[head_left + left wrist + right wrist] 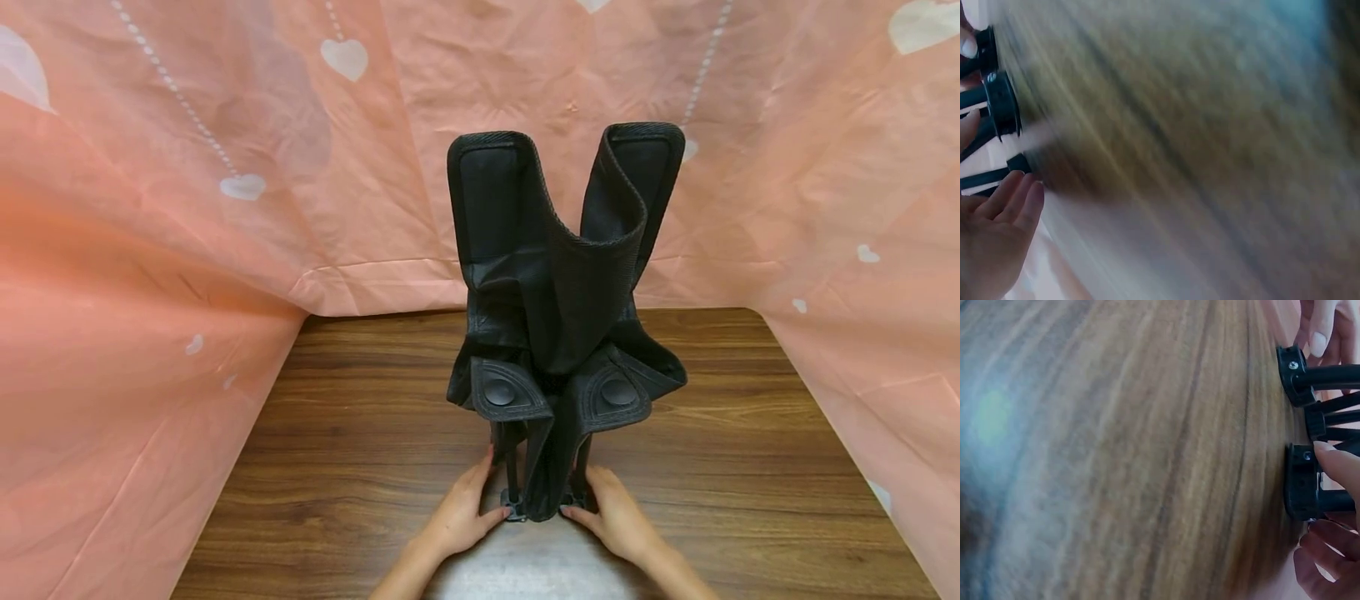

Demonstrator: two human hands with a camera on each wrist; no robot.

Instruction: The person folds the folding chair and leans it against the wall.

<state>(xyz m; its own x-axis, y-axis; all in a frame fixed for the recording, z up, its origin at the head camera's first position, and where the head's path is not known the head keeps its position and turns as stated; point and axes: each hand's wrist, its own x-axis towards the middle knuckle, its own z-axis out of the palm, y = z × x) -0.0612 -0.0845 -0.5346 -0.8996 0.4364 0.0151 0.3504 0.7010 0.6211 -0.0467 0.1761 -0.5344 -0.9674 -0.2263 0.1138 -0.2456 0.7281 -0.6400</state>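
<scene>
A folding camp chair (pixel 558 308) of black fabric stands upright, drawn together on thin black legs. Its two top corners spread in a V, and two round-studded corner flaps face me. Low at its left side, my left hand (pixel 459 512) holds the legs near a plastic foot (pixel 513 507), thumb in front and fingers reaching behind. On the other side my right hand (pixel 618 517) grips another foot (pixel 1302 484), its thumb on top and fingers curled beneath. In the left wrist view, the left fingers (pixel 1007 200) lie against a leg end. Fabric hides the upper legs.
The brown wood-grain table (pixel 360 400) carries the chair near its front. A pink curtain (pixel 375 167) with white hearts encloses the back and both sides. Light glares on the tabletop between the forearms.
</scene>
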